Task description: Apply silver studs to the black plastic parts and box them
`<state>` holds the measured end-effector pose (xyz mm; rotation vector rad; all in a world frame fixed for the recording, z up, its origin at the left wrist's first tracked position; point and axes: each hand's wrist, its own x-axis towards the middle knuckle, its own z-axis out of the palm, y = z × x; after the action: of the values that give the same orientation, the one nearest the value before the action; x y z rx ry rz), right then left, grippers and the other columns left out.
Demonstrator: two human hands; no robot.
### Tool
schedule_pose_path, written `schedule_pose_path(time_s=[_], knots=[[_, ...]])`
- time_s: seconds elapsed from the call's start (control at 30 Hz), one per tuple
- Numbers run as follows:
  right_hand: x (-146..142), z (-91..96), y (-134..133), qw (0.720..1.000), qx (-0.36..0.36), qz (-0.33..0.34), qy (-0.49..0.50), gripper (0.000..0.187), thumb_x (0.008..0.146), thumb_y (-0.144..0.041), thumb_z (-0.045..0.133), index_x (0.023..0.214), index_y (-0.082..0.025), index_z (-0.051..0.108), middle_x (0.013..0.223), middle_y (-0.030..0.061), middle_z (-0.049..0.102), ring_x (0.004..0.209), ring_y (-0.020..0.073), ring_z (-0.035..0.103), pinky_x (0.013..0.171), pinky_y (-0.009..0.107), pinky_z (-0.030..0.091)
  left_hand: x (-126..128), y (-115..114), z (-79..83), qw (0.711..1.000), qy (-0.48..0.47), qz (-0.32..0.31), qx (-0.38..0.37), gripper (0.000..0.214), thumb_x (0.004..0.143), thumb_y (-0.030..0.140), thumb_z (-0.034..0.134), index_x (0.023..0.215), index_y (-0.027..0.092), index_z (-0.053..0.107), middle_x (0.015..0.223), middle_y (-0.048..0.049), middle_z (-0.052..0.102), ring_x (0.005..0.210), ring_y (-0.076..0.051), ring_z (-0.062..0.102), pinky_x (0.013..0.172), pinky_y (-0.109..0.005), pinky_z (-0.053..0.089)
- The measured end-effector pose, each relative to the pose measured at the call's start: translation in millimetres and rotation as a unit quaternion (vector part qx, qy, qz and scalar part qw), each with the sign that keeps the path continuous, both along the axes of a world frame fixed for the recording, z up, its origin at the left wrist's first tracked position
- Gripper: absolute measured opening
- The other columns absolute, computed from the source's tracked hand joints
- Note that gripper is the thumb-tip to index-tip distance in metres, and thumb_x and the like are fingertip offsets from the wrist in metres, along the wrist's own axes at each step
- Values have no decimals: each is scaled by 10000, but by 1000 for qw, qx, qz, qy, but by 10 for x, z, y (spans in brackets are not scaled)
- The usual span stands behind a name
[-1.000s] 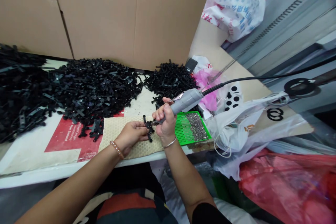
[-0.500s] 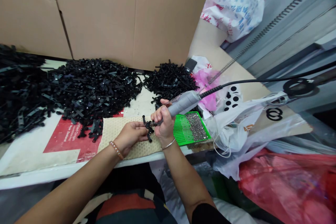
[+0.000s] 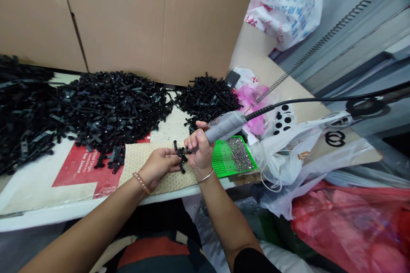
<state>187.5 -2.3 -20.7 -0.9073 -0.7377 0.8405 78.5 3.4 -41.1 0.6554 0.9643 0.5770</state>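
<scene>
My right hand (image 3: 201, 149) is wrapped round a grey electric screwdriver (image 3: 226, 127), which tilts down to the left with its tip at a small black plastic part (image 3: 181, 156). Between its fingers and thumb, my left hand (image 3: 161, 164) pinches that part from the left, over a beige textured mat (image 3: 136, 158). The exact spot where the tip meets the part is partly hidden by my fingers. Just right of my right hand lies a green perforated tray (image 3: 221, 158) with many small metal screws (image 3: 241, 153).
Heaps of black parts (image 3: 112, 106) cover the back left, with a smaller heap (image 3: 209, 98) behind the screwdriver. A tall cardboard sheet (image 3: 128, 17) stands behind them. A cable (image 3: 304, 100) and a coiled spring (image 3: 320, 42) run off right, above plastic bags (image 3: 282, 166).
Both hands, the screwdriver and the black part look almost the same as half a second ago. The view has shifted only very slightly.
</scene>
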Motion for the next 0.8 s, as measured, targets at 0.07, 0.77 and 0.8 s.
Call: schedule_pose_path(time_s=[0.07,0.77,0.8], knots=[[-3,-14,0,1000,-1,4,-1,305,758,-399,603,1012,-242,540,478,-118,317,397,67,313,460,231,346,1,-5,4,1000,3,-3,2,119,644,27,699,736,94,666,702,-40,682,612,-110,626,634,-234,546],[3,-51,78,992,-64,106,22,284,654,-378,724,803,-224,538,404,-132,358,347,53,329,405,219,292,75,23,7,1000,9,12,-11,142,614,6,686,570,126,623,542,1,618,509,-96,591,525,-198,531],[-5,-18,70,991,-80,98,37,262,634,-332,740,786,-225,555,405,-125,373,352,48,329,411,223,277,77,14,42,1000,16,17,-12,152,612,-2,680,551,124,621,529,0,608,491,-91,578,511,-196,524]])
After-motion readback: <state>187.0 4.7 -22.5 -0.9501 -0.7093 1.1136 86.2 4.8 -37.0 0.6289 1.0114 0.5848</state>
